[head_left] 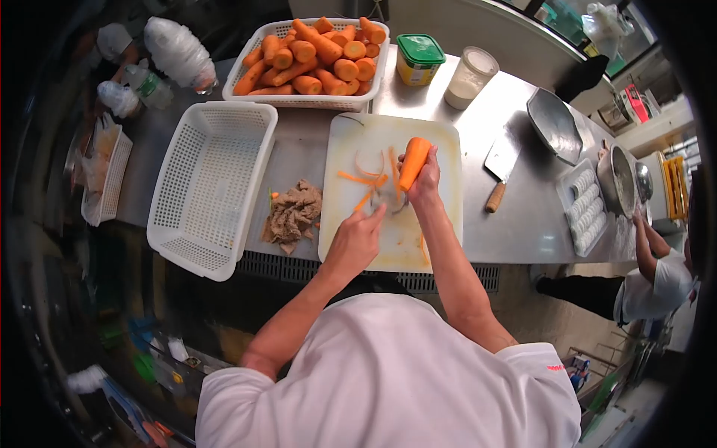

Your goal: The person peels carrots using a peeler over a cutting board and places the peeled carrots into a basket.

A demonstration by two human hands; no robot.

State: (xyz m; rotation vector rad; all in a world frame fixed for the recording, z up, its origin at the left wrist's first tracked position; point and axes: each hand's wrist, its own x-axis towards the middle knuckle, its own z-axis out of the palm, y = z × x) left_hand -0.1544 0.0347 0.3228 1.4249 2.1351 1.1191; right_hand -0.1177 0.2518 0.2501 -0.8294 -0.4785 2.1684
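Note:
My right hand (424,178) is wrapped around a peeled-looking orange carrot (414,164), held tilted above the white cutting board (358,142). Just below and to the left, my left hand (355,237) is closed on a peeler (388,200), which is blurred and partly hidden by the fingers. Thin carrot peels (364,179) lie scattered on the board around both hands. Left of the board sits a crumpled brown heap (293,215), like wet paper or cloth, with orange scraps at its edge.
A white basket (231,88) piled with carrots stands behind the board; another white basket (250,216) is at left. A green-lidded tub (420,60), a clear container (472,77), a cleaver (505,158) and a dark tray (554,125) are rightward. Another person (653,276) works far right.

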